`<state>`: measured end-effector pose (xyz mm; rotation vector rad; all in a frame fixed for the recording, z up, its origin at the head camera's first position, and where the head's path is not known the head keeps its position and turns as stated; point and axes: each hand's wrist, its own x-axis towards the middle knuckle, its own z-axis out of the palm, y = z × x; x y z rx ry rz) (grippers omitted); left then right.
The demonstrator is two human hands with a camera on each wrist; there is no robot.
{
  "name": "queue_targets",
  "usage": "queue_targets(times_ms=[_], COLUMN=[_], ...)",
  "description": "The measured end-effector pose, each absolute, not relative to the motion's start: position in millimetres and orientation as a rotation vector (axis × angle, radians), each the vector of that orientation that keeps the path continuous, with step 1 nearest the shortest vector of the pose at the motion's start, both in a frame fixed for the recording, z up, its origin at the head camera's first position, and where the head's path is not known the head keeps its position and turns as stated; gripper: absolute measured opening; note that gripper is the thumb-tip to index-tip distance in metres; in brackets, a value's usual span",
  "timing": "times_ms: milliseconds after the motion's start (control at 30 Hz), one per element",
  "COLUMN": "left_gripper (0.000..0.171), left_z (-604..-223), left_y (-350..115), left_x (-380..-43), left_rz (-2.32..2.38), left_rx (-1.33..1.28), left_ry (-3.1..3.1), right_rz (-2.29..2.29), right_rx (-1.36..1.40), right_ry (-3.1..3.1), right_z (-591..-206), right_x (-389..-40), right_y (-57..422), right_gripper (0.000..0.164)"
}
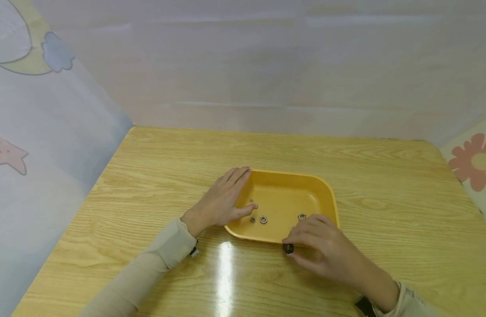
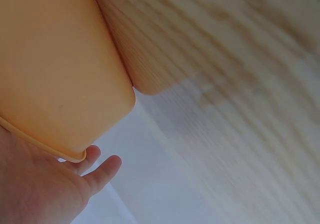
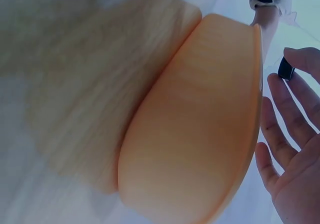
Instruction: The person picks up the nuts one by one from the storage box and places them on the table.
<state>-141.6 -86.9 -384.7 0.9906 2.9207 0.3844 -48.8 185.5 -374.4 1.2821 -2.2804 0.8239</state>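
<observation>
A yellow plastic tray (image 1: 284, 207) stands on the wooden table, with several metal nuts in it, among them a larger nut (image 1: 263, 219) and a smaller dark one (image 1: 252, 220). My left hand (image 1: 219, 200) rests across the tray's left rim, fingers stretched along it and thumb reaching inside; the left wrist view shows the hand (image 2: 42, 184) at the rim with straight fingers. Over the tray's near rim, my right hand (image 1: 326, 246) pinches a black nut (image 1: 288, 248) between thumb and fingertips. The right wrist view shows the black nut (image 3: 286, 69) edge-on, the other fingers spread.
Near the right fingers, another metal nut (image 1: 302, 216) lies in the tray. The wood-grain table (image 1: 148, 176) extends around the tray, and a pale cloth backdrop (image 1: 266, 66) rises behind it. Printed cloth hangs at both sides.
</observation>
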Motion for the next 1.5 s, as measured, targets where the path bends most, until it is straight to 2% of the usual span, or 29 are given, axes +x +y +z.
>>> queue_targets(times_ms=[733,1133,1500], left_gripper=[0.086,0.086,0.085], left_z=[-383.8,-384.7,-384.7], left_y=[-86.6,-87.4,-87.4], left_x=[-141.8,-142.6,-141.5], left_rz=[0.425,0.428,0.444], left_rx=[0.991,0.979,0.971], left_ry=[2.92,2.916,2.905], right_rz=[0.813,0.802,0.704], right_rx=[1.467,1.412,1.307], right_ry=[-2.25,-2.418,-2.724], right_z=[-385.6,-395.0,-393.8], right_x=[-21.9,-13.8,-12.6], right_y=[182.0,187.3,190.2], right_gripper=[0.019,0.016,0.02])
